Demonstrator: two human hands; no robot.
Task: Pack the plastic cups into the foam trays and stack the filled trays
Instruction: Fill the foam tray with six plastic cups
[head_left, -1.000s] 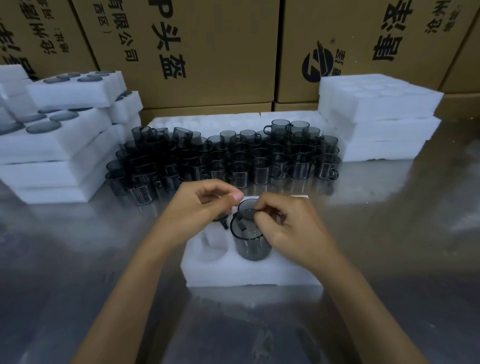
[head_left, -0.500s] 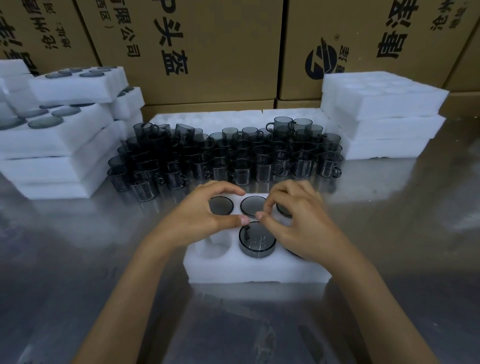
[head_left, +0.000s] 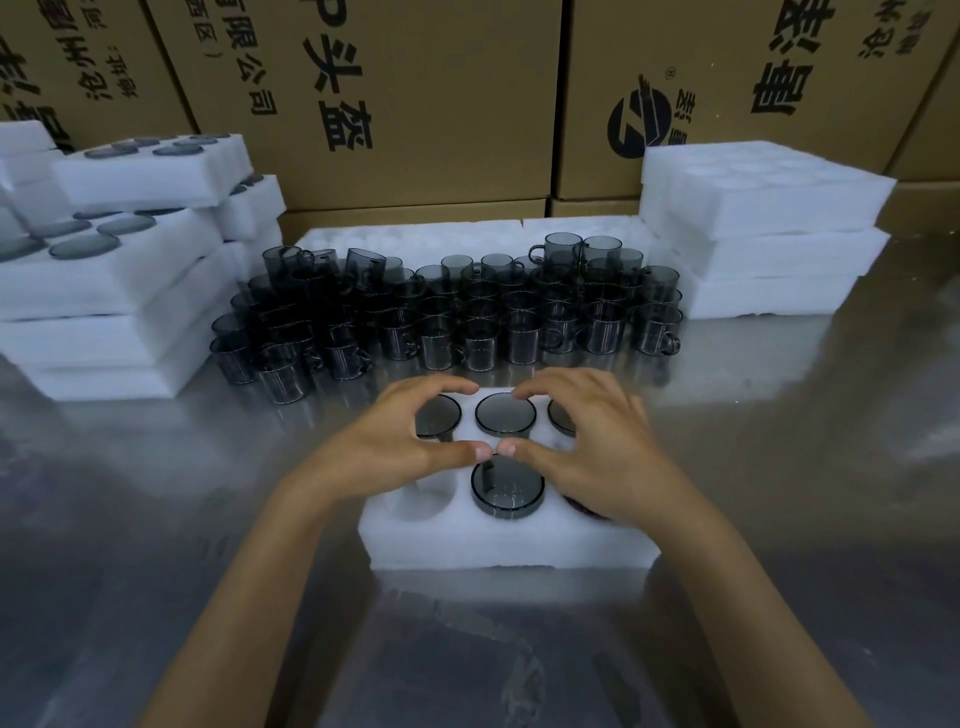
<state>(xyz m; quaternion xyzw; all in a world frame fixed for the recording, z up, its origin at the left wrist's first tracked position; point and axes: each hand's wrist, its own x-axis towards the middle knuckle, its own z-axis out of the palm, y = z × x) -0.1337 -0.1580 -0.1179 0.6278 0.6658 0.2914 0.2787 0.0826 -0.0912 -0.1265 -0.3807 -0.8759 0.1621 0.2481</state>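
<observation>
A white foam tray (head_left: 498, 545) lies on the metal table in front of me. Dark smoky plastic cups sit upside down in its holes: one in the front middle (head_left: 506, 491), one at the back middle (head_left: 505, 414) and one at the back left (head_left: 439, 415). The front left hole (head_left: 426, 499) is empty. My left hand (head_left: 400, 441) and my right hand (head_left: 597, 447) arch over the tray with curved fingers and hold nothing. The thumb tips almost meet just behind the front middle cup. My right hand hides most of the right-hand holes.
Several loose cups with handles (head_left: 447, 317) stand crowded behind the tray. Filled foam trays (head_left: 104, 275) are stacked at the left, empty ones (head_left: 763, 228) at the right. A flat foam sheet (head_left: 415, 239) lies behind the cups, in front of cardboard boxes (head_left: 415, 104).
A second ago both hands held a cup above the front middle hole. The cup has gone down into the hole upside down, and both hands have let go and slid slightly back.
</observation>
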